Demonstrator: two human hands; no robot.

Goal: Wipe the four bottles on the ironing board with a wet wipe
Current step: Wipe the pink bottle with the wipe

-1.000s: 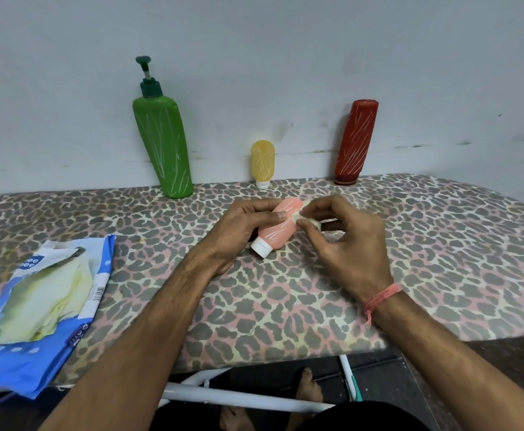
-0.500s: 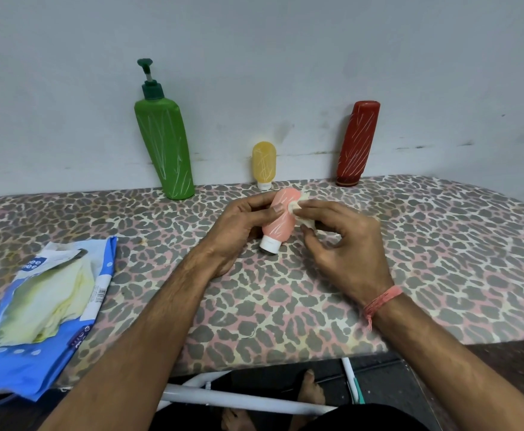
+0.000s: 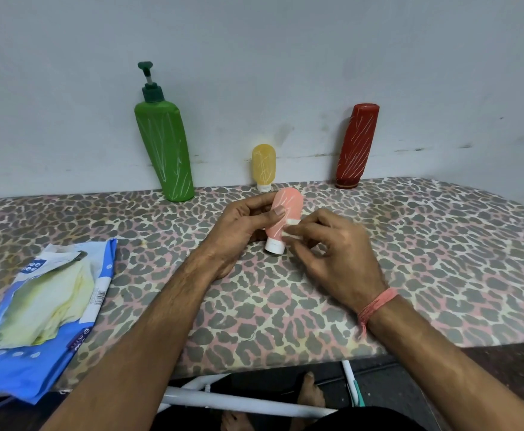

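My left hand [image 3: 239,228] grips a small pink bottle [image 3: 288,203] with a white cap, held nearly upright with the cap down, just above the leopard-print ironing board [image 3: 425,259]. My right hand [image 3: 332,253] pinches a small white wet wipe [image 3: 291,221] against the bottle's right side. Most of the wipe is hidden by my fingers. A tall green pump bottle [image 3: 164,150], a small yellow bottle [image 3: 264,164] and a red bottle [image 3: 357,144] stand along the wall at the back, all streaked with white marks.
A blue wet wipe packet [image 3: 40,312], opened, lies on the board at the left, partly over the front edge. The board's white frame [image 3: 242,402] and my bare feet show below the front edge. A grey wall rises right behind the bottles.
The pink bottle has turned from lying slanted to nearly upright, cap down. My right hand with the wipe has slid down along the bottle's side.
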